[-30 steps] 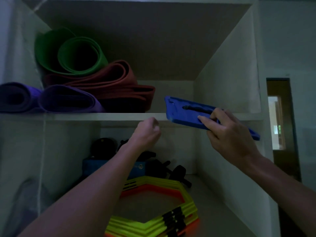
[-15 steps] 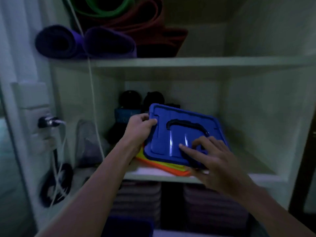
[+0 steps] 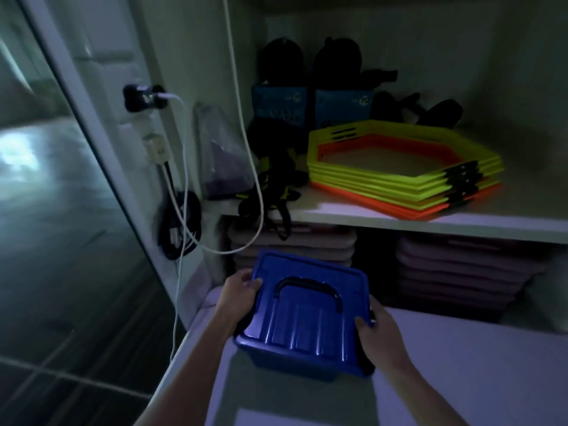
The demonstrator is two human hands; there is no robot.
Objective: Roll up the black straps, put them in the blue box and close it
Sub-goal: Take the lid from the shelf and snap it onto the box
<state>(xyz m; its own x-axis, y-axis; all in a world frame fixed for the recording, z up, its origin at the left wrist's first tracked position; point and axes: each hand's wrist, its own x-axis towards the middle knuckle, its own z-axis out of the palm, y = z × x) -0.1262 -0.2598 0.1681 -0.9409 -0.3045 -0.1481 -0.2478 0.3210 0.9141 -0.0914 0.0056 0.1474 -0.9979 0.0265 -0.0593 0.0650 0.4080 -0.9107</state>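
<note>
The blue box (image 3: 295,362) stands on a white surface (image 3: 461,364) low in the head view. Its blue lid (image 3: 310,305) with a dark handle (image 3: 307,287) lies on top of it. My left hand (image 3: 238,292) grips the lid's left edge, fingers curled over the rim. My right hand (image 3: 376,329) holds the lid's right edge with the thumb on top. Black straps (image 3: 276,192) hang in a loose bundle over the front of the shelf above the box. The inside of the box is hidden by the lid.
On the shelf (image 3: 399,219) lies a stack of yellow and orange hexagon rings (image 3: 399,176), with blue cartons (image 3: 310,109) and black gear behind. White cables (image 3: 258,186) dangle from a wall socket (image 3: 144,98) at left. Pale stacked boards (image 3: 455,272) sit under the shelf.
The lid came down from the upper shelf, past the hexagon rings, onto the blue box. Both hands now hold its edges, and my view has tilted downward.
</note>
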